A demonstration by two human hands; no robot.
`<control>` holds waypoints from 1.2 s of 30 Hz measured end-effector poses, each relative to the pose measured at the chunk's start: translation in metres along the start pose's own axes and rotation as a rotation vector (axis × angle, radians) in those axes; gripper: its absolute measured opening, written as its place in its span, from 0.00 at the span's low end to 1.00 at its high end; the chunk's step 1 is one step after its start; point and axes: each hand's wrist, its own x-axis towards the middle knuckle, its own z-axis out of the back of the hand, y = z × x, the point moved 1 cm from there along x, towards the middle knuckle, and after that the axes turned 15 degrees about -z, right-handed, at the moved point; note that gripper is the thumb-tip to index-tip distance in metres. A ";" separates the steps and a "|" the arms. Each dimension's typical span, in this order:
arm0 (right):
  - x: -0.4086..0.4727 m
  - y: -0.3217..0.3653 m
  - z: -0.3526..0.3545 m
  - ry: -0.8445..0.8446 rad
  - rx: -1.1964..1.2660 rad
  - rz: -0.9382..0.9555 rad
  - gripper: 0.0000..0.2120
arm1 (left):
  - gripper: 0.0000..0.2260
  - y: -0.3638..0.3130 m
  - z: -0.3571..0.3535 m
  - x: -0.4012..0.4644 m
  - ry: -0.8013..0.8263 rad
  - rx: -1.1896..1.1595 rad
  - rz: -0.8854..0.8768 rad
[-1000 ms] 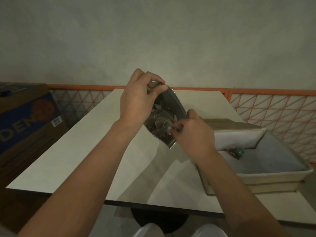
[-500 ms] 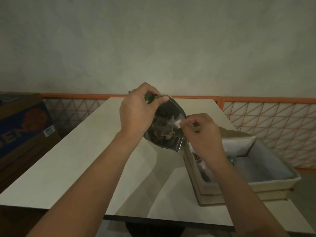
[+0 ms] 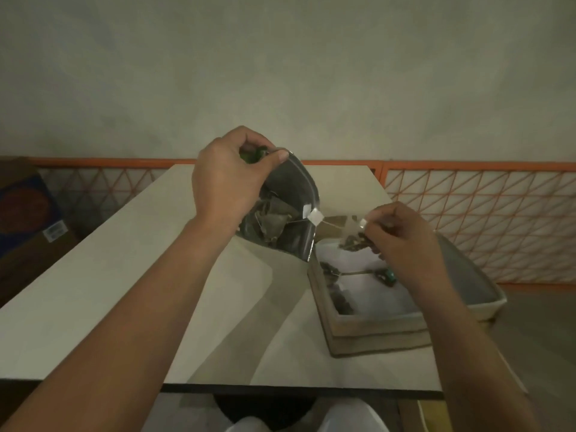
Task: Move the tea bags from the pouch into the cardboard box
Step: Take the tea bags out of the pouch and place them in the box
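Head view: you had the silver pouch (image 3: 288, 210) held up over the table (image 3: 103, 275), your left hand (image 3: 230, 185) pinched shut on its upper rim with thumb and fingers, mouth tipped toward you and to the right. Your right hand (image 3: 402, 235) was closed on a tea bag (image 3: 353, 240) hanging just above the far left part of the cardboard box (image 3: 374, 325); the fingers were together on it, though exactly which part they pinched I could not tell. A thin string ran left from that hand to a white paper tag (image 3: 315, 217) sitting at the pouch's right edge, and a second tag lay just beside it, so the string looked to be tangled with the bags still in the pouch (image 3: 274, 219).

To have done this step well, in my judgement, you needed to draw the bag to the right slowly, keep the pouch steady, and let the tag slip free of the mouth before you let go over the box; a sharp pull risked dragging other bags out onto the table.

Several dark tea bags (image 3: 341, 299) already lay along the box's left inner wall, below and near your right hand.
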 end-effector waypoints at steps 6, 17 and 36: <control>-0.003 -0.025 0.001 0.202 -0.584 -0.140 0.07 | 0.06 0.002 0.000 -0.006 0.022 -0.020 -0.071; -0.005 -0.026 -0.008 0.233 -0.696 -0.108 0.12 | 0.06 0.002 0.004 -0.006 0.105 -0.066 -0.076; -0.013 0.007 -0.023 0.047 -0.085 0.057 0.07 | 0.05 0.007 0.010 -0.007 0.166 -0.125 -0.150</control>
